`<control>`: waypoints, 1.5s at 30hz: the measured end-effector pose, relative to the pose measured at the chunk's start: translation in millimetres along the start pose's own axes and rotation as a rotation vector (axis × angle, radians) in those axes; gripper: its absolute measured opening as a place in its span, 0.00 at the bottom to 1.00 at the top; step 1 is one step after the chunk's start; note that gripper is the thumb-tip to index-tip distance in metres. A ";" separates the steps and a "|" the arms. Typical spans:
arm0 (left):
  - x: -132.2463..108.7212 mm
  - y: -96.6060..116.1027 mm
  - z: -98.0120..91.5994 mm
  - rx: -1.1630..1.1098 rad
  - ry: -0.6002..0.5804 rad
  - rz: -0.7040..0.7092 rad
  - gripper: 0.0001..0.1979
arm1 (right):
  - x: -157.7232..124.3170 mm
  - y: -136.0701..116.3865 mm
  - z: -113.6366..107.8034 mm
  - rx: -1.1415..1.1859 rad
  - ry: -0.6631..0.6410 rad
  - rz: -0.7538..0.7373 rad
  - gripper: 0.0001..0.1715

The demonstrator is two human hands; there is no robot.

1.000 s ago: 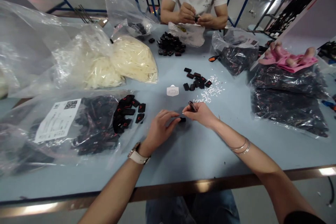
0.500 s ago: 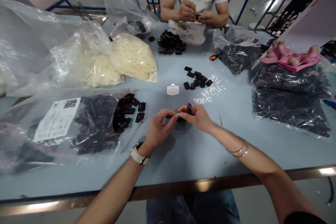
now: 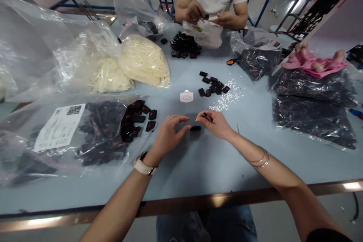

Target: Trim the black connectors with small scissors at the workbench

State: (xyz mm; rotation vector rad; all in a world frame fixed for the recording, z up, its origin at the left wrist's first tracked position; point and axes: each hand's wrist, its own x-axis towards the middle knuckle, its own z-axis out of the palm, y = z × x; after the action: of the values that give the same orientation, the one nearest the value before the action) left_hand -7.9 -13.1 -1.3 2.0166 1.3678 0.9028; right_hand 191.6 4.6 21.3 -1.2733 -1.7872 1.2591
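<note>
My left hand [image 3: 172, 133] is open beside a small black plastic part [image 3: 195, 128], thumb and fingers apart with nothing between them. The part lies on the table between both hands. My right hand [image 3: 214, 124] is closed around a slim dark tool [image 3: 208, 117] whose exact kind I cannot make out. At its thumb and fingertip shows a tiny white piece [image 3: 197, 119]. Beyond the right hand are scattered tiny white pieces [image 3: 227, 100] and a small group of black parts [image 3: 213, 85]. A white perforated tag-like piece [image 3: 186, 96] lies farther out in the middle.
On the left, a clear bag [image 3: 61, 128] spills black parts [image 3: 136, 119]; behind it stands a bag of cream-coloured strips [image 3: 144, 62]. Bags of black parts [image 3: 314, 113] with pink gloves [image 3: 314, 60] sit right. Across the table a person [image 3: 212, 0] handles a dark part.
My hands have drawn apart: the left moved left and opened, uncovering the black part between them. The white piece that was between both hands' fingertips is now at the right fingertips.
</note>
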 end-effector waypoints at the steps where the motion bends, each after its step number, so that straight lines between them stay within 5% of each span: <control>1: 0.5 -2.4 0.1 0.038 -0.030 0.009 0.10 | 0.7 0.4 -2.1 -0.063 -0.003 -0.004 0.12; 7: -2.1 -0.1 10.0 0.195 -0.128 0.102 0.07 | -0.1 1.5 -3.7 -0.313 -0.088 -0.045 0.10; 36: -6.4 9.0 13.2 0.213 -0.035 0.048 0.02 | -10.5 6.6 6.9 -0.710 -0.075 -0.274 0.10; 45: -5.9 8.8 12.2 0.228 -0.040 0.080 0.02 | -9.1 7.4 10.7 -0.627 -0.099 -0.251 0.10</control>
State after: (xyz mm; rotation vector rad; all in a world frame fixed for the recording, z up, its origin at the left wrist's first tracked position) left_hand 5.2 -22.3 -3.9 2.2620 1.4317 0.7643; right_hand 188.3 -6.9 11.0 -1.2519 -2.4386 0.6459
